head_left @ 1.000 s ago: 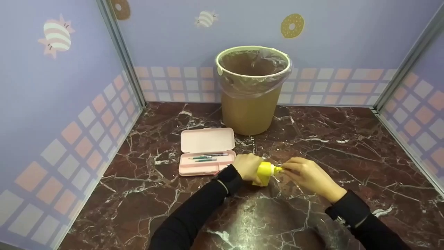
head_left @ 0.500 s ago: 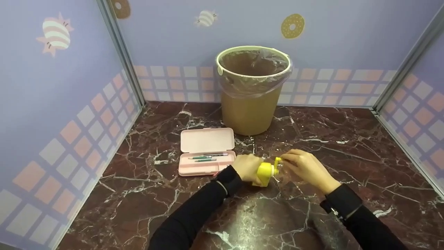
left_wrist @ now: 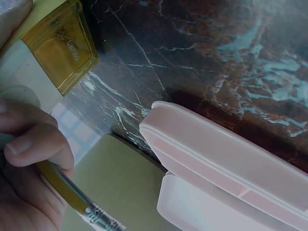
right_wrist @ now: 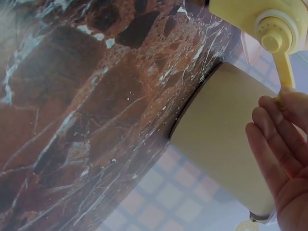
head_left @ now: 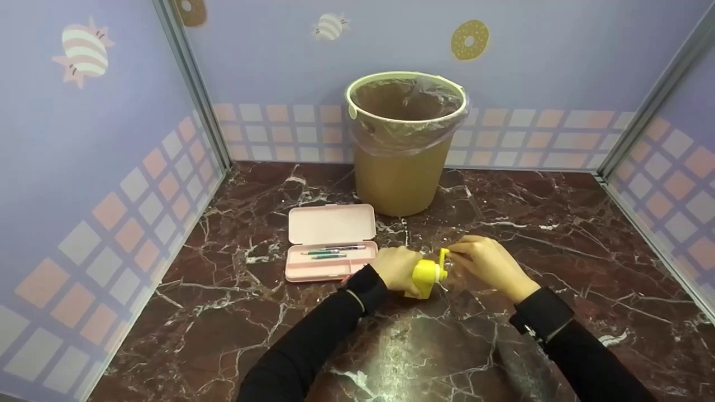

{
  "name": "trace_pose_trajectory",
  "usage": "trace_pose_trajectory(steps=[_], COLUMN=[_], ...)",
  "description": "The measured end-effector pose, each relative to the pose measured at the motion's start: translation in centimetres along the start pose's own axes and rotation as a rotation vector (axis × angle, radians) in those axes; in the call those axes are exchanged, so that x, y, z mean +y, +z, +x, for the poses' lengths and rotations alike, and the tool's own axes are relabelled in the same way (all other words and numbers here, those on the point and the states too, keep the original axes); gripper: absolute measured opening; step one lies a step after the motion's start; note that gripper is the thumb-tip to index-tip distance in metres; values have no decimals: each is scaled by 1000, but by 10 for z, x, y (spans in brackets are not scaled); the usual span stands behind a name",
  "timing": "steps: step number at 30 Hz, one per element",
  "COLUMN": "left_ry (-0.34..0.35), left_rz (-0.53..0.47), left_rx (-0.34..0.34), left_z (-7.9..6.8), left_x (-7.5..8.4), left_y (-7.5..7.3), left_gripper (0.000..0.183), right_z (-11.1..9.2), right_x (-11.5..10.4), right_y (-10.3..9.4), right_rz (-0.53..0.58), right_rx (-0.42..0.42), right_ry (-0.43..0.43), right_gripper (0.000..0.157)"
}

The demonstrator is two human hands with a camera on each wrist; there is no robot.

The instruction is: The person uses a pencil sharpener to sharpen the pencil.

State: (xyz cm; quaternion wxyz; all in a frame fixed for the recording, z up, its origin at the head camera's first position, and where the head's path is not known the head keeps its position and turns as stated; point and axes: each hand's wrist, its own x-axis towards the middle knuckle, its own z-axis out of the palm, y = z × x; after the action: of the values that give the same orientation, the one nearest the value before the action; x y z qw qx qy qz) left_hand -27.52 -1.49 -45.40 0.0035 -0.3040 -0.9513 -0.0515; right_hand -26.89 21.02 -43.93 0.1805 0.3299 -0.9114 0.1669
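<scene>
The yellow sharpener [head_left: 423, 273] could be slipping if the right hand [head_left: 486, 265] is pushing too hard. It is poking out just right of the left hand [head_left: 397, 271]. The big bin [head_left: 396, 181] is standing on its far side, the pink case [head_left: 332, 225] lying left. The left hand is curling round a pencil [left_wrist: 70, 192], the right pinching the little crank [head_left: 442, 258].

sharpener [head_left: 425, 272]: partly behind left grip [head_left: 397, 269] | pencil [left_wrist: 65, 189]: cut by left-wrist view's bottom edge | lettering [left_wrist: 72, 51]: blurred
</scene>
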Motion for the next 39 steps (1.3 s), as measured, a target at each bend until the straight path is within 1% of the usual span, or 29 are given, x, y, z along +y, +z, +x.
trace_pose_trajectory(steps=[6, 14, 20, 25, 31, 34, 36, 39], left_ry=[5, -8, -10, 0, 2, -2, -5, -3], left_rz=[-8, -14, 20, -2, -11, -11, -9, -8], left_rx=[2, 8, 20, 21, 16, 15, 16, 19], left_z=[0, 0, 1, 1, 1, 0, 0, -1], left_x=[0, -1, -2, -2, -2, -2, -1, 0], left_y=[-1, 0, 4, 4, 3, 3, 2, 2], left_gripper=[52, 54, 55, 53, 53, 54, 55, 54], right_z=[3, 4, 5, 6, 6, 6, 5, 1], right_x=[1, 2, 2, 2, 6, 8, 9, 9], right_y=[3, 8, 10, 12, 17, 19, 22, 28], right_rz=[-28, -64, -67, -69, -75, -72, -65, -56], right_rx=[-24, -52, -69, -93, -139, -148, -160, -200], right_ry=[6, 11, 12, 12, -28, -44, -54, -75], right_gripper=[11, 11, 10, 11, 5, 8, 6, 8])
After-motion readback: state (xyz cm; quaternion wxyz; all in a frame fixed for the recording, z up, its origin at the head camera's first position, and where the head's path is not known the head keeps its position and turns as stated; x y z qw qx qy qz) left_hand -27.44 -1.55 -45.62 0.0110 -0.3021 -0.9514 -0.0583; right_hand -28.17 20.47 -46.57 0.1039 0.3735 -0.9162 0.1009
